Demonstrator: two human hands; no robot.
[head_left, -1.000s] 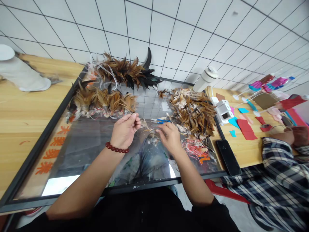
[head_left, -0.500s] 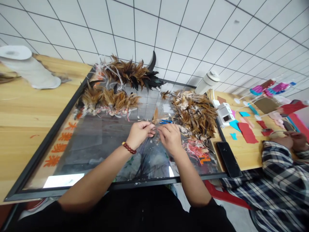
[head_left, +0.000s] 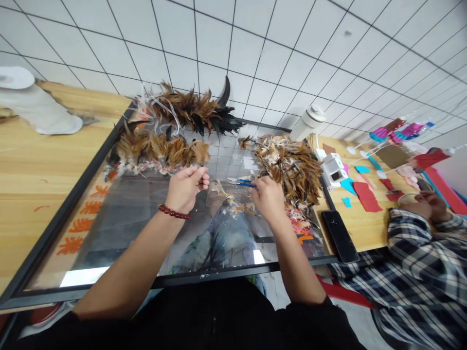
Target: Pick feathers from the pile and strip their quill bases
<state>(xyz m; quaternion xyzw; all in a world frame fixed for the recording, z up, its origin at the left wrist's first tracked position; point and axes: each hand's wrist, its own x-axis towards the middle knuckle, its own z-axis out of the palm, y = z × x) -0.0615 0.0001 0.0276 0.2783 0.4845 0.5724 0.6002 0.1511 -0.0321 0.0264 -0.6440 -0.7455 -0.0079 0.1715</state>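
My left hand (head_left: 188,188), with a red bead bracelet at the wrist, is closed in a pinch. A small bunch of brown feathers (head_left: 200,152) rises just above its thumb, at the right end of a row of feather bundles (head_left: 156,148). My right hand (head_left: 269,197) is curled beside a large heap of brown feathers (head_left: 299,167). Blue-handled thread snips (head_left: 243,182) lie on the glass, their handle end at my right fingers. Whether those fingers grip anything is hidden. Loose feather scraps (head_left: 233,206) lie between my hands.
A dark feather strip (head_left: 197,109) lies at the back. A white bottle (head_left: 309,122), a white power block (head_left: 332,167) and a phone (head_left: 340,236) are on the right. Pink and red strands (head_left: 299,223) lie near my right forearm. A co-worker in a plaid sleeve (head_left: 412,238) sits at right.
My hands, close together before, have parted. The left moved left with the feathers toward the row of bundles; the right moved right, near the snips' handles. The view shifted slightly.
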